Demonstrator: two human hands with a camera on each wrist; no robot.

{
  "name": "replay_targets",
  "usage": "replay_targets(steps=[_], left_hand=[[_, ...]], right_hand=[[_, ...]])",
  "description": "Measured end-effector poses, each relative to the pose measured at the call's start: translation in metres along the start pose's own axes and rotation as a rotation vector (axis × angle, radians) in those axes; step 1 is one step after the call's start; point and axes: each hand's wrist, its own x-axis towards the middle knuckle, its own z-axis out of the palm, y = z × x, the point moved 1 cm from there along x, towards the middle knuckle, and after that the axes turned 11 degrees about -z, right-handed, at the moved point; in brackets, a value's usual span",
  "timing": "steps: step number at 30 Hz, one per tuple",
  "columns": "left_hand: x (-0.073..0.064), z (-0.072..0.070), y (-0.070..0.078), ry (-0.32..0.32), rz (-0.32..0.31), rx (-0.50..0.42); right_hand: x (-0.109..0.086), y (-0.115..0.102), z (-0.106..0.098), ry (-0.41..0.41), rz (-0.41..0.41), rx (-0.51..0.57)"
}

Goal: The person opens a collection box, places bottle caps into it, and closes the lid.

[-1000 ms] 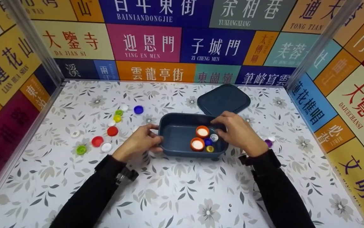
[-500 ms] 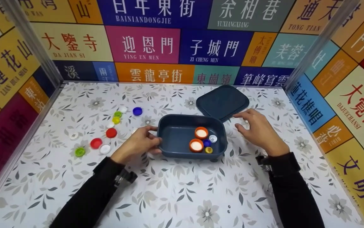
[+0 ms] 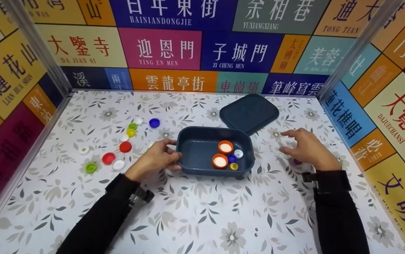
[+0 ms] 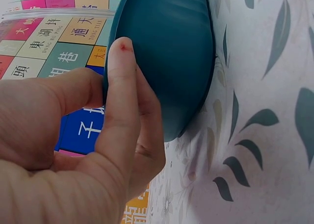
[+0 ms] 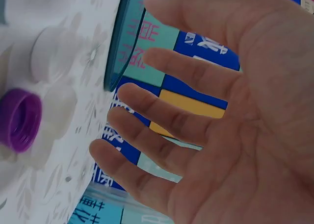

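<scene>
A dark blue rectangular box (image 3: pixel 193 151) stands uncovered mid-table. My left hand (image 3: pixel 156 155) pinches its left end wall between thumb and fingers, as the left wrist view also shows on the box wall (image 4: pixel 167 47). In the box's right half lie two orange caps with white insides (image 3: pixel 220 161), a small blue cap (image 3: pixel 232 158), a clear-white cap (image 3: pixel 238 153) and a gold cap (image 3: pixel 233 166). My right hand (image 3: pixel 308 149) hovers right of the box, fingers spread and holding nothing. Near it, in the right wrist view, are a purple cap (image 5: pixel 19 121) and a blurred white cap (image 5: pixel 51 55).
The box's dark blue lid (image 3: pixel 250 113) lies flat behind the box. Left of my left hand, several caps are scattered, among them a red cap (image 3: pixel 108 158), a green cap (image 3: pixel 90 167) and a blue cap (image 3: pixel 154 122). Printed panels (image 3: pixel 160 47) wall the table in.
My right hand has left the box's right end and moved right, over the caps there. My left hand keeps its hold, and the caps inside the box look unchanged.
</scene>
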Motion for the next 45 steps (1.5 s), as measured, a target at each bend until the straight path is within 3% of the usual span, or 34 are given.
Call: replay_targets(steps=[5,10,18,33,45], left_hand=[[0.000,0.000,0.001,-0.001,0.011,-0.016],[0.001,0.000,-0.001,-0.007,0.024,-0.022],[-0.001,0.000,-0.002,-0.014,0.058,-0.035],[-0.001,0.000,-0.002,-0.009,0.051,-0.030],[-0.001,-0.001,-0.002,-0.015,0.042,-0.020]], right_hand=[[-0.004,0.009,0.003,-0.091,0.012,-0.013],[-0.005,0.012,0.007,-0.131,0.041,-0.018],[-0.001,0.010,0.011,-0.098,0.020,-0.025],[0.003,0.010,0.013,-0.109,0.037,-0.005],[0.006,0.006,0.013,-0.041,0.029,0.018]])
